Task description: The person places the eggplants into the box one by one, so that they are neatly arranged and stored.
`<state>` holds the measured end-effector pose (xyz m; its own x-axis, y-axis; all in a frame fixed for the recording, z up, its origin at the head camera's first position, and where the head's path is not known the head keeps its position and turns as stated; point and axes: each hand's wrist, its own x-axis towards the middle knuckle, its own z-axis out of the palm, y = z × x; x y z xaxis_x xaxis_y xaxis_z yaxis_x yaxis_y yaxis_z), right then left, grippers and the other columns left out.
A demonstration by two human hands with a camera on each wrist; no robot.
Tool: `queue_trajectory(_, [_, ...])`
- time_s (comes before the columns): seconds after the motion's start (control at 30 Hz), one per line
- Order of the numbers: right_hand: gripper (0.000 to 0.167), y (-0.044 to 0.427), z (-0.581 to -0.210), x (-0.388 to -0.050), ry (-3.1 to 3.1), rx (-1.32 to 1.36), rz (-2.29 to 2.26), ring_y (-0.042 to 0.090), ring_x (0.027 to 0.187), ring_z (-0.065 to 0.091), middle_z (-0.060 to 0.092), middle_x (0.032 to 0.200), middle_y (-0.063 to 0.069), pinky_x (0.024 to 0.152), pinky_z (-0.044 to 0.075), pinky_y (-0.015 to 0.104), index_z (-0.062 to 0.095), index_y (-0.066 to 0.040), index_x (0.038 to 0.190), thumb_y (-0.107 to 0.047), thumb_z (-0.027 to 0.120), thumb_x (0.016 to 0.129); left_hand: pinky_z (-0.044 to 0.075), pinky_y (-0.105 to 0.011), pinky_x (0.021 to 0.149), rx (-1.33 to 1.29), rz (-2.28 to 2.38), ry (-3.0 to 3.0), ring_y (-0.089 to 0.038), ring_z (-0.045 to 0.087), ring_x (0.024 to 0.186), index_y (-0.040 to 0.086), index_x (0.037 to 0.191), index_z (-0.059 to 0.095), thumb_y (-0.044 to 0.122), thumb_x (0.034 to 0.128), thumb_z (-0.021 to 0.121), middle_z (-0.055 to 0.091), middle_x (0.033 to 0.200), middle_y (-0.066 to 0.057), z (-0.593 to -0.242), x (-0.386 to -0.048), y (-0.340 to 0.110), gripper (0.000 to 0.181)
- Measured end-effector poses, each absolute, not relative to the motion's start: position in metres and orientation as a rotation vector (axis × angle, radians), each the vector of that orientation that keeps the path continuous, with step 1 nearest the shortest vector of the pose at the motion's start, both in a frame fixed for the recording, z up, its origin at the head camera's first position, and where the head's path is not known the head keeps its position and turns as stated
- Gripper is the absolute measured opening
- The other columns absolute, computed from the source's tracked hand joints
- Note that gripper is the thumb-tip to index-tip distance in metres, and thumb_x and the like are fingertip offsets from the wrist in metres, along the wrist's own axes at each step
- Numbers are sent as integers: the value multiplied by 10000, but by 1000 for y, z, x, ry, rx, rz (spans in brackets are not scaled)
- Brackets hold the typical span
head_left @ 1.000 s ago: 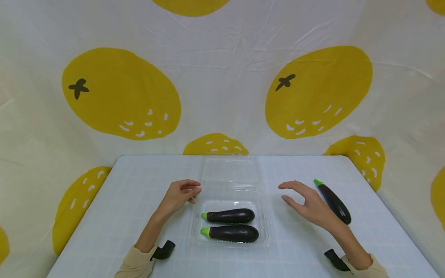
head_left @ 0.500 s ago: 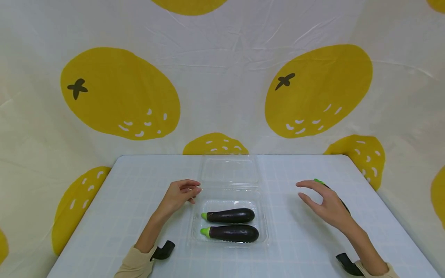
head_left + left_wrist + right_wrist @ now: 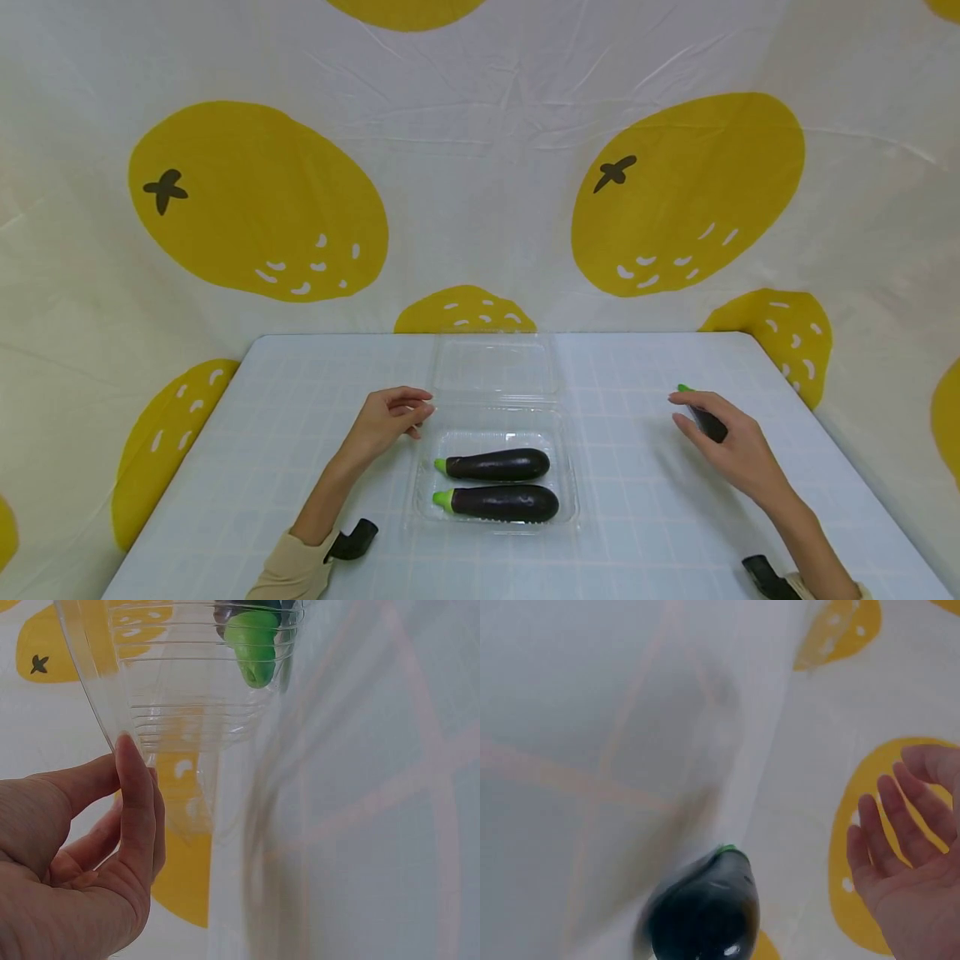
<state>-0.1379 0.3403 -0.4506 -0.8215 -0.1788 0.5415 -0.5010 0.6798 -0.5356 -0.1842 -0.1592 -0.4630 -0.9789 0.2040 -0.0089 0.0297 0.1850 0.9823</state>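
A clear plastic container (image 3: 568,475) stands with its lid (image 3: 495,367) laid back. Inside, side by side, lie two dark eggplants (image 3: 498,464), (image 3: 506,504), green stems to the left. My left hand (image 3: 386,423) pinches the container's left edge between thumb and index finger, as the left wrist view shows at the clear rim (image 3: 94,697). On the right, my right hand (image 3: 738,446) hovers over a third eggplant (image 3: 710,425), partly hidden by it. The right wrist view shows that eggplant (image 3: 705,915) apart from the spread, slightly bent fingers (image 3: 892,817).
A white checked tablecloth (image 3: 622,533) covers the table, whose far edge meets a pale cloth backdrop (image 3: 480,183) with yellow fruit prints. A black device (image 3: 354,540) sits at the left wrist, another (image 3: 768,577) at the right.
My right hand has moved to the right, from beside the third eggplant to over it. My left hand, the container and its two eggplants have stayed put.
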Motion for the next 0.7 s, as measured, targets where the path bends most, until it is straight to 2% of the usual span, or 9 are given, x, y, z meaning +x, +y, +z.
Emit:
queue_trajectory(0.27, [304,354,-454,-133,-2500,320,976,-88,1092,533,683,1201,103,949,335,5,711,-90,1225,-26,750,930,588,-253,638,215,1901,2310,-271,670,742,-133,1205,658,85,941,759,707,1001,-218,-464,-184,-160,357])
queue_trajectory(0.57, [260,369,-460,-133,-2562,138,914,-185,1064,445,673,1189,131,879,318,-22,702,-75,1223,-160,727,979,595,-262,644,238,1897,2310,-277,675,746,-131,1206,657,98,946,758,694,1033,-272,-466,-186,-160,361])
queue_trajectory(0.6, [261,372,-461,-133,-2571,123,909,-171,1062,451,673,1191,137,873,317,-23,701,-69,1221,-169,726,981,595,-262,645,237,1896,2312,-270,673,745,-130,1206,658,100,946,757,693,1034,-273,-466,-185,-160,360])
queue_trajectory(0.7, [270,379,-464,-132,-2607,69,892,-20,1063,514,676,1205,146,850,322,-14,697,-68,1220,-201,722,987,595,-261,650,238,1895,2312,-255,670,741,-126,1207,659,106,947,758,693,1034,-266,-466,-185,-160,362])
